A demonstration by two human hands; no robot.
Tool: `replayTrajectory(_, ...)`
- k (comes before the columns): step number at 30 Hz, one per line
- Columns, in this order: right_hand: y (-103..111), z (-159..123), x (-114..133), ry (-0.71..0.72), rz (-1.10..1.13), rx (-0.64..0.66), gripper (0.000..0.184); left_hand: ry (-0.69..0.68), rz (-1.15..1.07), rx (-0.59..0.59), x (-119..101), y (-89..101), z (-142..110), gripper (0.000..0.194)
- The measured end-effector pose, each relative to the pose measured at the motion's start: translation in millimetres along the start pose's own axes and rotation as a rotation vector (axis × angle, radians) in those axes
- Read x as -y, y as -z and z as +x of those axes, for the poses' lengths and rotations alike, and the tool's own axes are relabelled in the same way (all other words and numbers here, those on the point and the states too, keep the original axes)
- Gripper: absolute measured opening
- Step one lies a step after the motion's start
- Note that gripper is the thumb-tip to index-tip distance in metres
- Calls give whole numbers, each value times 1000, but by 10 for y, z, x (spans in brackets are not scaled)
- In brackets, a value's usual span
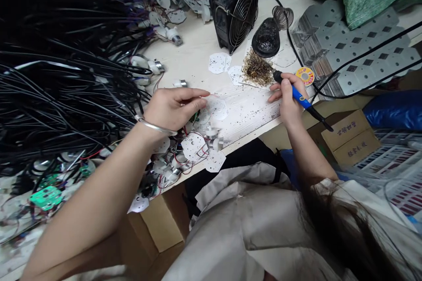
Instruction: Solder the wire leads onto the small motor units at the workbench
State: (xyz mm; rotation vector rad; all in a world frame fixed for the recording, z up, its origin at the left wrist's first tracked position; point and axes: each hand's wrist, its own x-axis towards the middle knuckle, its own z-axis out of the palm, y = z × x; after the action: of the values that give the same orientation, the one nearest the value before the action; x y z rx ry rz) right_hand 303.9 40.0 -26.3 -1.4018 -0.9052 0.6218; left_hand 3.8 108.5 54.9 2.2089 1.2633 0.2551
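My right hand is closed around a soldering iron with a blue handle. The iron's tip points into a heap of brown, burnt-looking solder crumbs. Over the bench, my left hand pinches a thin reddish wire between thumb and index finger. Just beyond those fingertips lies a round white circuit board. Below the left hand, several white octagonal boards with small motors and red and black wires sit at the bench edge.
A black fan stands at the back, beside an iron stand with a coil. A solder reel lies near stacked metal-grey panels. Black cables crowd the left. Cardboard boxes sit below the bench.
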Motion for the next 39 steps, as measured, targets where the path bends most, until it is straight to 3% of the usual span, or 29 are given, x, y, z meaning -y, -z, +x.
replayTrajectory(2,-6,51,12,17,-11,2,57,55,-40,-25,-21,-92,-26,50)
replayTrajectory(5,-15,120,5,7,-10,3,58,13,6,20,-60,-178,-46,50)
replayTrajectory(9,-23,131,-8,1,-16,-12,55,-16,107,-8,-80,-220,-40,46)
replayTrajectory(18,-31,156,-27,18,0,-23,58,127,258,-28,-142,-340,-11,38)
replayTrajectory(22,-14,154,-48,51,27,-35,46,194,286,-52,-195,-375,-23,35)
replayTrajectory(27,-178,-187,81,31,163,-45,41,203,374,-79,-215,-428,-28,35)
replayTrajectory(32,-412,-654,220,-97,213,125,44,140,438,-41,-196,-444,-47,37)
replayTrajectory(39,-406,-719,214,-122,194,173,44,89,442,14,-171,-419,-80,36)
